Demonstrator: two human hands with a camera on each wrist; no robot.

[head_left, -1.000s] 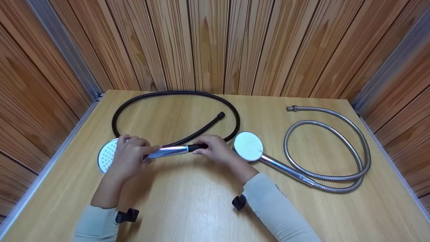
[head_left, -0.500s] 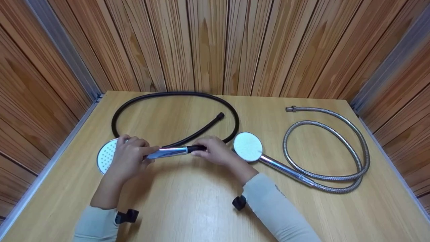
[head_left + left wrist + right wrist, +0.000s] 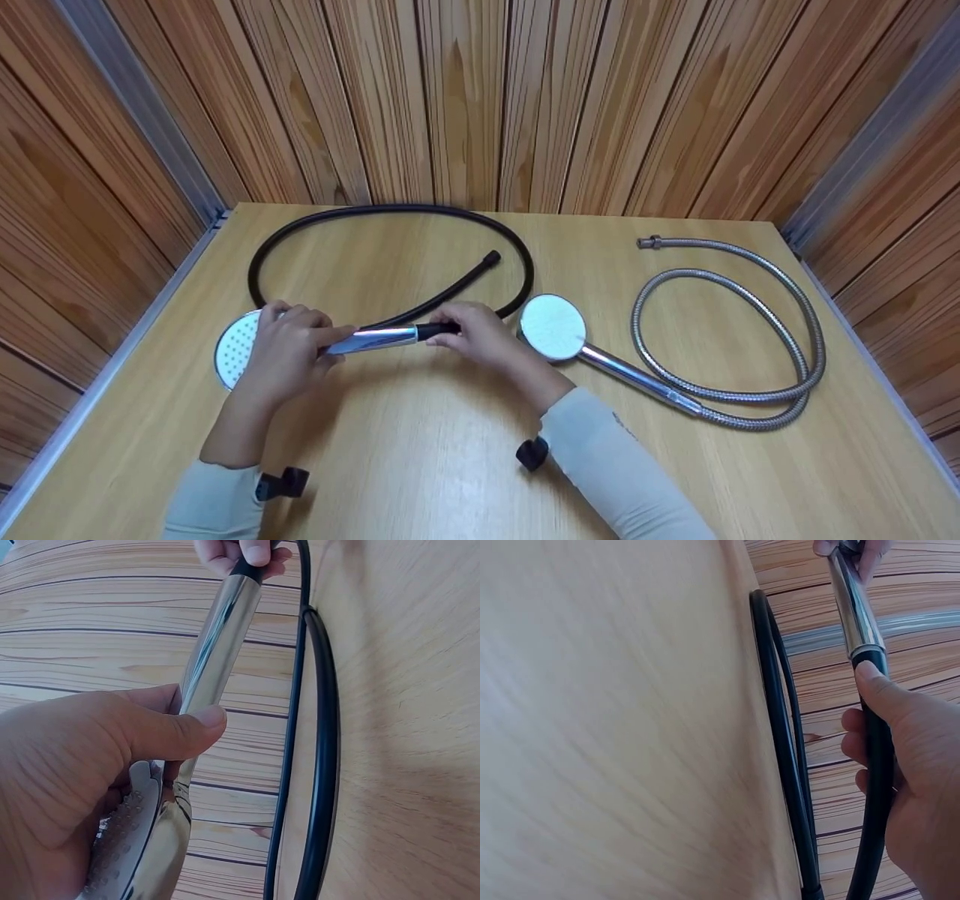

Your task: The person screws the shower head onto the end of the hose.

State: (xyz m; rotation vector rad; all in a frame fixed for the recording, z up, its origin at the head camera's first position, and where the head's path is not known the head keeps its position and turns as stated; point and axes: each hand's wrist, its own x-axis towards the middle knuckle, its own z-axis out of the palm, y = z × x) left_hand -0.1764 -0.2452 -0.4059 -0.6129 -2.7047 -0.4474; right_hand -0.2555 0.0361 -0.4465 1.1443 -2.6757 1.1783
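My left hand [image 3: 289, 349] grips the chrome handle of a shower head [image 3: 379, 339], its white dotted face showing left of the hand in the head view. Thumb and fingers wrap the handle near its neck in the left wrist view. A black shower hose [image 3: 876, 757] meets the handle's lower end. Just below that joint my right hand [image 3: 478, 330] pinches the hose end, thumb on one side and curled fingers on the other. The handle and hose end line up, held above the table. Inside the handle the joint is hidden.
The black hose loops over the table's back left, its free end [image 3: 491, 259] pointing up and right. To the right lies a second shower head [image 3: 553, 328], joined to a coiled metal hose [image 3: 817, 330]. Wood-plank walls [image 3: 465, 97] stand behind and at both sides.
Very little differs. The right hand's fingers and thumb shift slightly on the hose end, while the left hand stays in place on the handle.
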